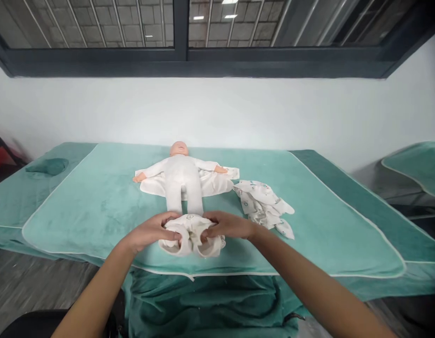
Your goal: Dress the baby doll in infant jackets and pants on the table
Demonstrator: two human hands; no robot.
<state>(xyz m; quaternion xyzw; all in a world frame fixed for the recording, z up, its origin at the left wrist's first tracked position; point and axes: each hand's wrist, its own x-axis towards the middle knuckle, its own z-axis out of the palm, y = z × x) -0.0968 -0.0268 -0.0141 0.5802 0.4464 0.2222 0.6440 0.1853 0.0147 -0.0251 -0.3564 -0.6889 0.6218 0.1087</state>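
A baby doll (184, 173) with a white cloth body lies on its back, its head toward the wall and its arms spread. Under its back and arms lies an opened white baby top (217, 182). At the doll's feet, my left hand (156, 232) and my right hand (226, 225) grip a small pair of white printed baby pants (192, 234) from either side. The thumbs are tucked into the two bunched leg openings, which face me. The doll's feet are hidden behind the pants and my hands.
To the right of the doll lies a crumpled white printed baby garment (264, 206). Green plush cloth (104, 211) covers the bed, which has a face hole (48, 166) at its left end. A white wall (217, 112) and a dark-framed window (217, 61) stand behind it.
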